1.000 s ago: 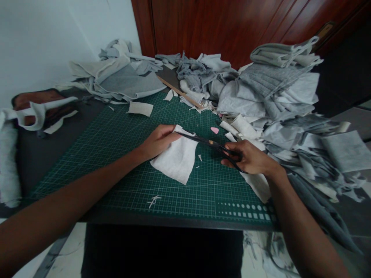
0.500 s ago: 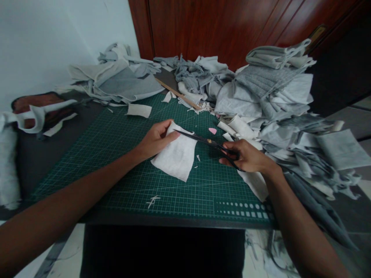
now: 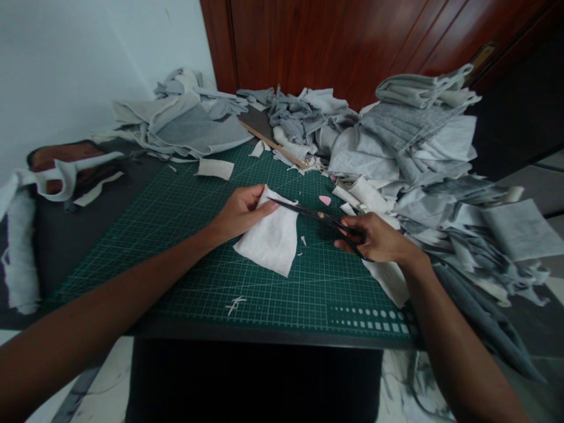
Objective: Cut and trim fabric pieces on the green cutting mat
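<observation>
My left hand (image 3: 244,212) pinches the upper left corner of a white piece of fabric (image 3: 275,238), thumb on top. Black scissors (image 3: 321,215) are gripped in my right hand (image 3: 370,236), its fingers through the handles. The blades lie along the fabric's top edge, with their tips close to my left thumb. Under the fabric is a green cutting mat (image 3: 198,270). Thin white snippets (image 3: 237,304) lie on it near the front, and a pink piece of chalk-like material (image 3: 325,200) sits beyond the scissors.
Heaps of grey and white fabric (image 3: 370,147) stand at the back and right. More folded fabric (image 3: 185,126) lies at back left. A wooden ruler-like strip (image 3: 273,144) rests at the mat's far side. Small white fabric scraps (image 3: 215,168) lie on the mat.
The whole view has shifted slightly, so things sit a little further right. Both hands keep their hold on the fabric and scissors; the blades look about the same.
</observation>
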### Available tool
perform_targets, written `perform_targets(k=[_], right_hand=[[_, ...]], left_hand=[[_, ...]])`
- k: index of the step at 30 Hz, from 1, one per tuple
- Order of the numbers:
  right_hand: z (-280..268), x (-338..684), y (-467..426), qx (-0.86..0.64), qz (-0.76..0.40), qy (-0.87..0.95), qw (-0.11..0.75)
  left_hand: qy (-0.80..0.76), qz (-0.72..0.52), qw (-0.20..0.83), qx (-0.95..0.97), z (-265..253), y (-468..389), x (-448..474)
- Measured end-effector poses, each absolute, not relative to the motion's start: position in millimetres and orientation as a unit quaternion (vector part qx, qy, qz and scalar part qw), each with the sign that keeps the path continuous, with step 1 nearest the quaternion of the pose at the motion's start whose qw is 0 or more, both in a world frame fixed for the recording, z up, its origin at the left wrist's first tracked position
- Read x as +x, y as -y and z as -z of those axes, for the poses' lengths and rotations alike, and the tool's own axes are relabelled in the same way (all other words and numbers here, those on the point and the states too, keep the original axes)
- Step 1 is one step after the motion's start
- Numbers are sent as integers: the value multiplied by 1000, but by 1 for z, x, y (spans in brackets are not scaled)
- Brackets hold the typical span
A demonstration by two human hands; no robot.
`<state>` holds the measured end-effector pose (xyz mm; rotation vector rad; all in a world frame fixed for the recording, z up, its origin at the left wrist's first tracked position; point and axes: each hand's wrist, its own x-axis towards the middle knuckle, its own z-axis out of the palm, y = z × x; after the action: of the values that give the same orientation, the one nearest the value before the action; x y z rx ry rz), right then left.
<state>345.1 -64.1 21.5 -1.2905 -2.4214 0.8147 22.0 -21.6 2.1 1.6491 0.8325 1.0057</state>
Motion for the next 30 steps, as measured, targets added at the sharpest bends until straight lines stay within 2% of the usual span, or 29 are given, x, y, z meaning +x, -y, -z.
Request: perform_targets(k=[30], right_hand=[[-21,347,61,-434,-251,853,142]], left_hand=[[-356,-415,481,686,-4,21,22]])
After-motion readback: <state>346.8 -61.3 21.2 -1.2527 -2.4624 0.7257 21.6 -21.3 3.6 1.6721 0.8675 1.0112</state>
